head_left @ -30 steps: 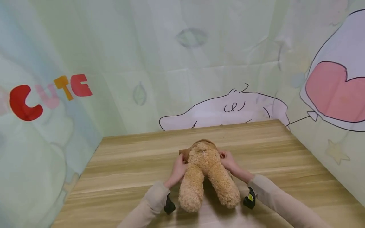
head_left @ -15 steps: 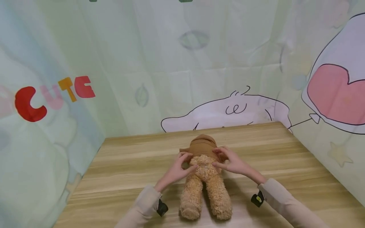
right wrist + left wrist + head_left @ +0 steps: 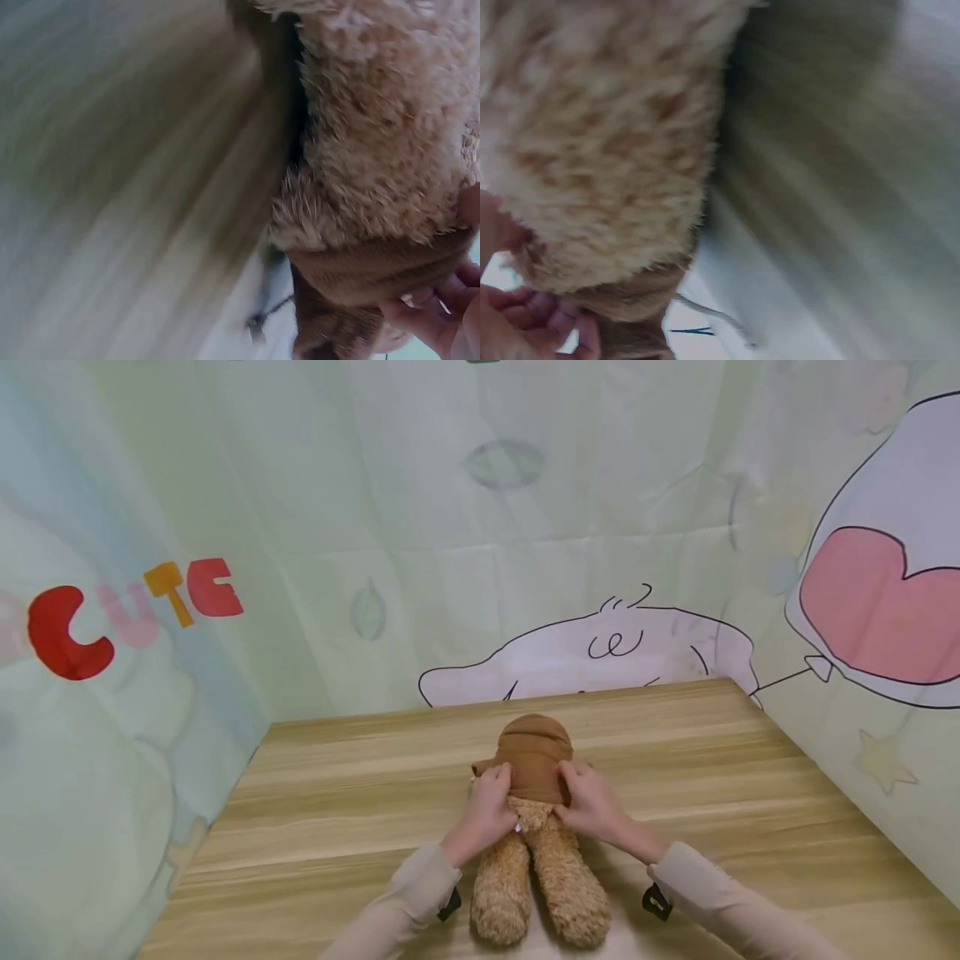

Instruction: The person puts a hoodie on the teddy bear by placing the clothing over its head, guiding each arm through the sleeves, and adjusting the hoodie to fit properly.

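A light-brown plush toy (image 3: 567,889) lies on its back or front on the table, legs toward me; which side is up I cannot tell. A darker brown garment (image 3: 534,772) covers its upper body, with a rounded part at the far end. My left hand (image 3: 489,806) pinches the garment's lower edge on the left. On the other side, my right hand (image 3: 597,802) pinches the same edge. In the right wrist view, fingers hold the brown hem (image 3: 382,266) against curly fur. A thin cord (image 3: 716,315) hangs beside the garment in the left wrist view.
The wood-grain table (image 3: 360,777) reaches back to a printed curtain (image 3: 375,527) standing along its far and side edges. A dark wrist-camera mount (image 3: 657,902) sits under the right cuff, and another mount (image 3: 450,904) under the left.
The garment's hem has come down toward the legs, covering more of the toy's torso. Both hands let go with spread fingers half a second ago, and now pinch the hem again.
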A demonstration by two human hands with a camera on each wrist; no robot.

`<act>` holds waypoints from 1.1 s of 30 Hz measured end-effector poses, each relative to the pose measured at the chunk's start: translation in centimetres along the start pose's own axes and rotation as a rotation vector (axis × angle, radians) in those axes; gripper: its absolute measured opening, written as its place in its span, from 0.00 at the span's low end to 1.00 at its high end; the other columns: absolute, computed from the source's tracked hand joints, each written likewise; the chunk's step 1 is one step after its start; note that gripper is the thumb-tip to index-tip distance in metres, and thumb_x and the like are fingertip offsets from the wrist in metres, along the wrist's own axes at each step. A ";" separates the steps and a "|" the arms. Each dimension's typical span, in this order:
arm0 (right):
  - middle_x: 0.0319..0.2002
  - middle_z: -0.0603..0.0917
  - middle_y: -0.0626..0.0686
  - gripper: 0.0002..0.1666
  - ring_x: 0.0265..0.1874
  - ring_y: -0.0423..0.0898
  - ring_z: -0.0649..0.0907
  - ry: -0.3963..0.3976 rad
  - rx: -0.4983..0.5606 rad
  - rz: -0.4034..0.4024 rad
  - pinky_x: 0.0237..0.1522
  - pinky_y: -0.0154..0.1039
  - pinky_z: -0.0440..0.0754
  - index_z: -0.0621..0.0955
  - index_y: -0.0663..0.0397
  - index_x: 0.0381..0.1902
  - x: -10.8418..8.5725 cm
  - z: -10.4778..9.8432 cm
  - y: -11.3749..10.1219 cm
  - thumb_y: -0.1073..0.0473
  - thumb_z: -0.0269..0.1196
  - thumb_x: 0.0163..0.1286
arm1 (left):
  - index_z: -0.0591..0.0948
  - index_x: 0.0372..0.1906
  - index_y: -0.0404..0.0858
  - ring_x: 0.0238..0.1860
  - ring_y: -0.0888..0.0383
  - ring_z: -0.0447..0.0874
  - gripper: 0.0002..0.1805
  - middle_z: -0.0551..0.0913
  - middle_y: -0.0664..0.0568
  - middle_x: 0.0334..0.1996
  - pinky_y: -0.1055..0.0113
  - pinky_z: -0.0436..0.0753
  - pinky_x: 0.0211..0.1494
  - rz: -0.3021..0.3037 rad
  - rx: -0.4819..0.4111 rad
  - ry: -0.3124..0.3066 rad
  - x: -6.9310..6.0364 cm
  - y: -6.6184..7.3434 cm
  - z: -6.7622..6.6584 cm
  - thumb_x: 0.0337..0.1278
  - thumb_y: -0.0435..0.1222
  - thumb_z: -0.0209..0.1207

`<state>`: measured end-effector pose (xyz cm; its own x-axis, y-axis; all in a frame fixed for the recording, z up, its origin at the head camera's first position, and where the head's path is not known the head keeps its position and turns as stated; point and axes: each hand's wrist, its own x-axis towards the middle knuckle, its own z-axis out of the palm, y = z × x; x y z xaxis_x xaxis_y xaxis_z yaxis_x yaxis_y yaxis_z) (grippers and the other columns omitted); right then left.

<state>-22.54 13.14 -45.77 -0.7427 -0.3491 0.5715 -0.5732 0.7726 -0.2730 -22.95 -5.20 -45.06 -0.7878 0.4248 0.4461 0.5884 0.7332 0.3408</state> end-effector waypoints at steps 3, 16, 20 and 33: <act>0.22 0.76 0.48 0.20 0.21 0.42 0.74 0.044 -0.026 -0.003 0.21 0.34 0.69 0.72 0.53 0.27 0.0 0.6 0.0 0.68 0.64 0.31 | 0.69 0.23 0.39 0.24 0.56 0.71 0.15 0.72 0.50 0.20 0.66 0.67 0.29 0.026 0.003 0.021 -0.1 -0.2 0.4 0.24 0.20 0.55; 0.13 0.50 0.40 0.21 0.13 0.35 0.54 -0.018 0.053 0.001 0.18 0.26 0.51 0.58 0.48 0.12 0.6 2.0 0.0 0.75 0.55 0.33 | 0.50 0.17 0.45 0.17 0.64 0.47 0.25 0.46 0.58 0.16 0.75 0.48 0.22 -0.039 -0.116 0.049 -0.3 -0.4 1.5 0.19 0.16 0.48; 0.15 0.64 0.44 0.16 0.16 0.39 0.65 -0.097 0.035 -0.108 0.20 0.29 0.61 0.66 0.52 0.18 0.8 1.3 0.4 0.74 0.59 0.35 | 0.56 0.15 0.43 0.17 0.64 0.52 0.21 0.52 0.59 0.14 0.75 0.52 0.21 0.026 -0.065 0.036 -0.2 -0.7 0.9 0.19 0.19 0.53; 0.50 0.75 0.63 0.11 0.49 0.59 0.74 -0.331 0.454 0.069 0.44 0.50 0.75 0.77 0.54 0.35 4.1 -1.1 2.5 0.52 0.57 0.63 | 0.65 0.60 0.29 0.30 0.46 0.78 0.25 0.79 0.35 0.34 0.59 0.77 0.33 -0.079 -0.266 -0.285 2.8 -3.4 -2.6 0.61 0.39 0.50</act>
<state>-26.63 14.23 -43.24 -0.8106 -0.5101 0.2876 -0.5569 0.5196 -0.6479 -26.67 -7.90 -42.81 -0.8293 0.5305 0.1755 0.5215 0.6221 0.5839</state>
